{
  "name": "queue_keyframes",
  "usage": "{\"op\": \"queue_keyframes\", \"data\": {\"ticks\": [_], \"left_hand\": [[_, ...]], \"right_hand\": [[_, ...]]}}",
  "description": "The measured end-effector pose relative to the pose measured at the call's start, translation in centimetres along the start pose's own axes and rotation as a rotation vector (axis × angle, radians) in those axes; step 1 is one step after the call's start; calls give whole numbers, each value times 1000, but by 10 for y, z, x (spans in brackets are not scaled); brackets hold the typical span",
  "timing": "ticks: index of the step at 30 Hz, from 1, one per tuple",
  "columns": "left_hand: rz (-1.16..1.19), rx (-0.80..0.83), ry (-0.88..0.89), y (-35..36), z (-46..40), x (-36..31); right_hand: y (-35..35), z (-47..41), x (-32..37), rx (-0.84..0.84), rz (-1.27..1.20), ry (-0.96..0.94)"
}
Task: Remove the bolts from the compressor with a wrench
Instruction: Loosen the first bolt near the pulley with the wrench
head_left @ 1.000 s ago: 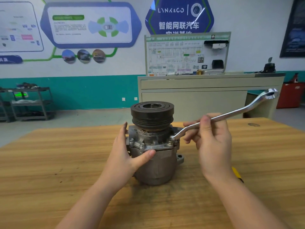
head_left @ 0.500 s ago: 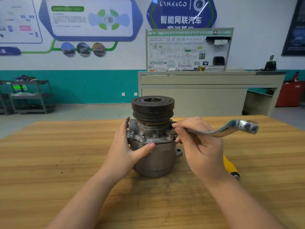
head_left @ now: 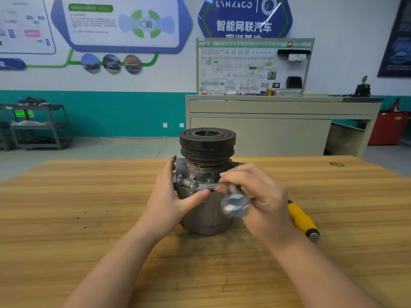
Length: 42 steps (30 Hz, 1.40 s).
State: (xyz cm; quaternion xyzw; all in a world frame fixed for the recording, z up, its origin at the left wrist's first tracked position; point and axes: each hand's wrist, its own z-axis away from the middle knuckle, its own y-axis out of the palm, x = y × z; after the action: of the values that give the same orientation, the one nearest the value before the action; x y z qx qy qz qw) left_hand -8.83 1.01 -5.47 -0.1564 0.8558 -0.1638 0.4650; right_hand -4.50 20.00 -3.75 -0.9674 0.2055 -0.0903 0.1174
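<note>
**A:** Why's the left hand point(head_left: 172, 196) wrapped on the compressor point(head_left: 205, 187)?

**B:** Bracing, I'd guess. The compressor stands upright mid-table point(head_left: 66, 218), pulley up. Fingers go round the far side, thumb presses the front, so the body shouldn't spin. The right hand point(head_left: 260, 194) grips the wrench point(head_left: 233, 202) close to the flange bolts point(head_left: 193, 183).

**A:** Changed from a second ago?

**B:** Yep, the handle pointed up and right then. Now it's swung toward the camera, blurred. There's a yellow-handled tool point(head_left: 303, 220) behind the wrist.
</note>
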Motion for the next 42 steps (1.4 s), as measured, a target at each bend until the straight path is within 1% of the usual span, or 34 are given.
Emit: {"op": "queue_keyframes", "data": {"ticks": [2, 3, 4, 5, 7, 9, 10, 12, 13, 14, 16, 17, 19, 21, 23, 27, 30, 33, 34, 35, 36, 37, 40, 41, 42], "left_hand": [[-16, -5, 1, 0, -1, -1], [-12, -6, -1, 1, -1, -1], [-5, -13, -3, 1, 0, 0], [3, -23, -4, 2, 1, 1], [10, -30, -12, 2, 2, 3], [13, -24, -20, 2, 3, 2], [18, -22, -20, 2, 3, 2], [30, -24, -15, 2, 3, 3], [29, -26, -14, 2, 4, 3], [24, -26, -13, 3, 3, 4], [7, -29, -10, 3, 3, 5], [2, -30, -12, 3, 2, 6], [6, -20, -22, 2, 1, 6], [15, -12, -29, 1, 1, 6], [32, -9, -34, 0, 0, 6], [37, -19, -36, 0, 0, 6], [31, -11, -31, 0, -1, 6], [8, -5, -16, 0, -3, 6], [-10, -1, -16, 0, -3, 5], [-18, 2, -18, 0, -2, 5], [-14, 2, -20, 0, -2, 6], [-8, 0, -23, 0, -1, 6], [-6, 2, -39, -1, 0, 6], [-5, 4, -40, -1, 0, 5], [-3, 4, -40, -1, 0, 5]], "right_hand": [[4, 2, 2, 46, 59, -50], [7, 4, 3, 26, 70, -69], [12, 6, 3, -38, 42, -58], [16, 8, 4, -147, -35, -2], [19, 7, 6, -406, -270, 210], [17, 0, 1, -609, -492, 493], [13, -5, -4, -658, -597, 645], [4, -16, -14, -671, -790, 894], [-1, -21, -19, -670, -879, 971], [-5, -25, -22, -682, -960, 1007], [-13, -27, -24, -735, -1046, 985], [-16, -27, -24, -752, -1022, 950], [-17, -24, -21, -724, -838, 857], [-13, -20, -16, -650, -609, 731], [-7, -16, -10, -552, -457, 596], [2, -9, 0, -384, -285, 391], [4, -2, 2, -239, -169, 180], [8, 3, 4, -63, 46, -14], [10, 5, 5, -40, 122, -62], [14, 7, 6, -55, 173, -83], [18, 8, 7, -111, 178, -58], [22, 10, 8, -207, 116, 21], [24, 3, 11, -519, -286, 353], [22, 0, 7, -580, -368, 461], [18, -4, 1, -599, -438, 576]]}}
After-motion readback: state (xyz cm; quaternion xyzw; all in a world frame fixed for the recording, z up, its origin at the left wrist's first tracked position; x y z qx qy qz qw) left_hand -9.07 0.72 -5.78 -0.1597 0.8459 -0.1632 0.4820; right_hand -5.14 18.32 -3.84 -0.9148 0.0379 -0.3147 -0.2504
